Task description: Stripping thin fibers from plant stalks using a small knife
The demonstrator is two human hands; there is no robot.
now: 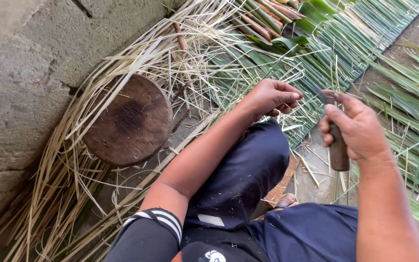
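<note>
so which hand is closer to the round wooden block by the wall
Left. The left hand is just right of the round wooden block, apart from it. The right hand, gripping a knife handle, is farther right, beyond the knee.
</note>
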